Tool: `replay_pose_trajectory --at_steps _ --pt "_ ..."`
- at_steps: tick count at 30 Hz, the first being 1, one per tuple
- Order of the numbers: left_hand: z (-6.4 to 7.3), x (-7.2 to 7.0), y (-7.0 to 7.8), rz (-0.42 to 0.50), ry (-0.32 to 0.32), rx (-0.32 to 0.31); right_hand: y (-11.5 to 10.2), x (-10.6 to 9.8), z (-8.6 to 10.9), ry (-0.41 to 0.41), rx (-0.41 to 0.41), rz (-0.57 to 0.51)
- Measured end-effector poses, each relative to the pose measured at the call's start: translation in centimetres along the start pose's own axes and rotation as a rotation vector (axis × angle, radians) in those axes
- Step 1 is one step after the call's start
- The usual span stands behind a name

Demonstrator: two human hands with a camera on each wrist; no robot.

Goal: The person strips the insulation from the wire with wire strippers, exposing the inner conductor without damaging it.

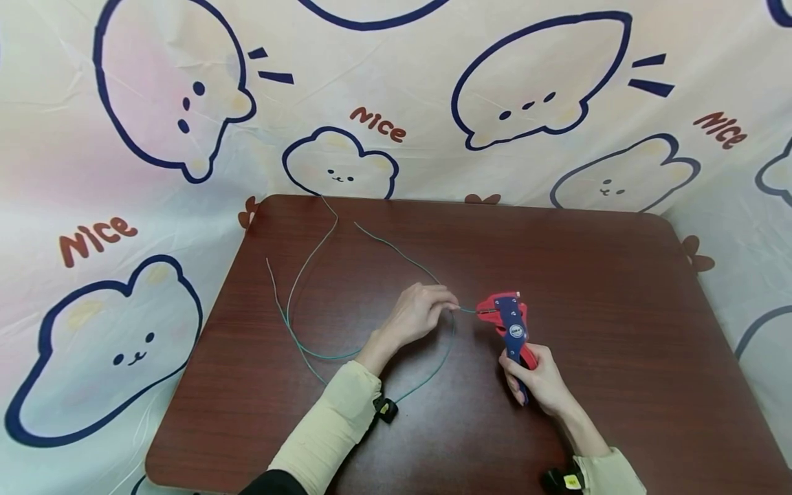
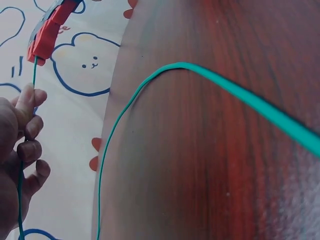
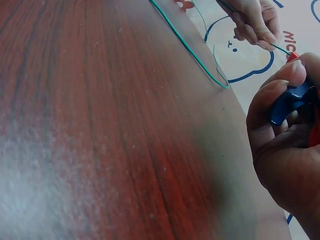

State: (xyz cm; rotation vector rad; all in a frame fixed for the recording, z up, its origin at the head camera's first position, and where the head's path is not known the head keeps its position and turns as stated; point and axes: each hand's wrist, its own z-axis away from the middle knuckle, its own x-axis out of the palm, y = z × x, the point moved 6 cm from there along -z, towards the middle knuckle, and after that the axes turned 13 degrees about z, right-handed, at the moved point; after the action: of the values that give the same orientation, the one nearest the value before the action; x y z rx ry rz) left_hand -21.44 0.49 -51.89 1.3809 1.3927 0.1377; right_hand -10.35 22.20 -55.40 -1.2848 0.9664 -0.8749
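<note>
My left hand pinches a thin green wire between thumb and fingers, with a short length sticking out to the right. That end runs into the red jaws of a red and blue wire stripper. My right hand grips the stripper by its handles, its head pointing up and to the left. In the right wrist view, fingers curl round the blue handle. In the left wrist view the wire passes down along the palm, and another stretch of it arches over the table.
Loops of green wire spread over the left of the brown wooden table, one end reaching its far edge. Another wire end lies beyond my left hand. A cloth printed with cartoon animals hangs behind and beside the table.
</note>
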Motion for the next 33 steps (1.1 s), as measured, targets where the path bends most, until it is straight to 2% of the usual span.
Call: replay_pose_trajectory --at_steps 2,4,7,9,13,15,21,28,33 --pt "0.1 0.0 0.0 -0.006 0.005 0.007 0.0 0.1 0.0 -0.001 0.003 -0.01" --pt "-0.1 -1.4 2.6 0.008 -0.001 -0.009 0.1 0.1 0.0 0.002 0.014 -0.022" --pt "0.0 -1.9 2.7 -0.015 0.008 -0.007 0.2 -0.1 0.1 -0.004 0.019 -0.046" --pt "0.2 -2.6 2.5 -0.009 0.043 -0.017 0.1 -0.6 0.3 0.011 0.013 -0.077" --pt "0.4 -4.4 1.9 0.04 0.13 -0.053 -0.5 -2.1 0.8 0.071 -0.046 -0.132" --pt "0.4 -4.9 1.8 0.061 0.14 -0.065 -0.9 -2.6 0.8 0.08 -0.074 -0.126" --pt "0.6 -4.7 1.4 0.05 0.097 -0.093 -0.9 -2.3 0.7 0.022 -0.079 -0.08" --pt "0.9 -4.5 1.2 0.04 0.112 -0.08 -0.5 -2.4 0.9 0.034 -0.078 -0.08" --pt "1.1 -4.4 1.0 0.053 0.105 -0.103 -0.4 -2.4 1.0 0.024 -0.067 -0.079"
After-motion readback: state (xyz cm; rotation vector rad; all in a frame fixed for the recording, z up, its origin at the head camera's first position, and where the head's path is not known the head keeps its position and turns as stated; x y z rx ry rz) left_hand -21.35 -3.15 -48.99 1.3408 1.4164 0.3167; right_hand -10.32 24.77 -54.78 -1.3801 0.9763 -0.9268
